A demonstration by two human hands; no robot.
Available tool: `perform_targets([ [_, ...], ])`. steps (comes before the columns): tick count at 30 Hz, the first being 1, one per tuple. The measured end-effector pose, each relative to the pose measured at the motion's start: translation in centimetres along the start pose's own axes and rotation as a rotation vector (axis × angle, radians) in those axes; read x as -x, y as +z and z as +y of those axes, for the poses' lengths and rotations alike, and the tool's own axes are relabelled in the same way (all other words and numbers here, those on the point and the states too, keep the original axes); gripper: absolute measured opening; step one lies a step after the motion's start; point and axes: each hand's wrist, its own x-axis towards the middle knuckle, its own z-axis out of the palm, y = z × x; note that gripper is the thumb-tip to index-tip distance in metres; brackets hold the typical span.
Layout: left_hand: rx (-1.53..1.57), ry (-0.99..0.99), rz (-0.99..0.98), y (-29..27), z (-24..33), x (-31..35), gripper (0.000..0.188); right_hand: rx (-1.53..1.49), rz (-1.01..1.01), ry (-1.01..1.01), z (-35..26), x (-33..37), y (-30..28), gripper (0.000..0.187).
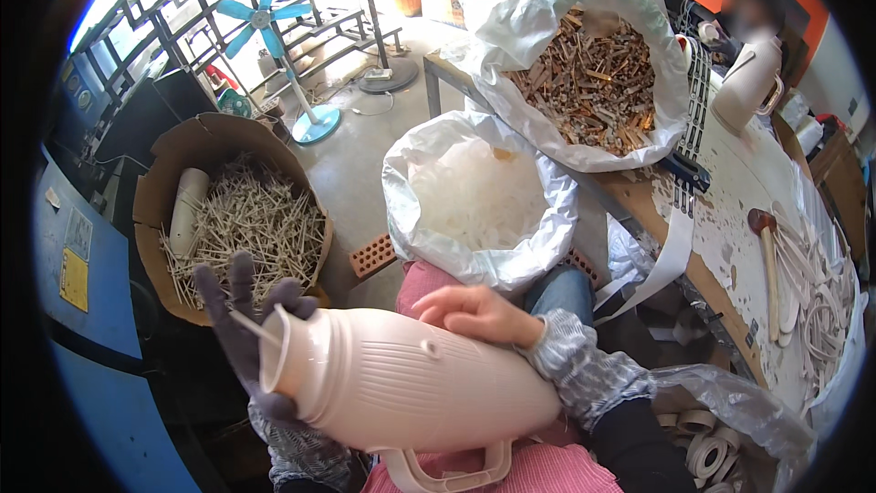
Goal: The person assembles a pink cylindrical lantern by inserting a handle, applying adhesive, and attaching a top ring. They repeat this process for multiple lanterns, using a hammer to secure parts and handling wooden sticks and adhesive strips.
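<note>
A pale pink vacuum jug body (438,379) lies on its side across my lap, its flared mouth to the left and its handle (447,473) toward me. A thin pale plastic stick (254,327) juts from the mouth. My left hand (242,333), in a dark grey glove, is behind the mouth, fingers spread, with fingers near the neck's upper and lower sides. Whether it grips the neck is partly hidden. My bare right hand (479,313) is over the jug's upper side, palm down, fingers loosely extended and holding nothing; its contact with the jug is unclear.
On the left, a cardboard drum (151,196) holds thin plastic sticks. White sacks hold translucent pieces (474,196) and brown pieces (589,82). A mallet (765,246) and straps (812,283) lie on the right-hand table. Another person (753,14) is behind a second jug (748,87).
</note>
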Motion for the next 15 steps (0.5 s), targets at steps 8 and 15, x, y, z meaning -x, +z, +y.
perform_targets([
  [8,-0.708,0.134,0.189,0.7,5.9,-1.5,0.116,1.197,1.0,0.448,16.0,-2.2,-18.2,0.027],
  [15,-0.738,0.011,0.219,-1.6,3.3,-2.5,0.105,0.723,0.908,0.057,17.4,-0.8,-17.4,0.02],
])
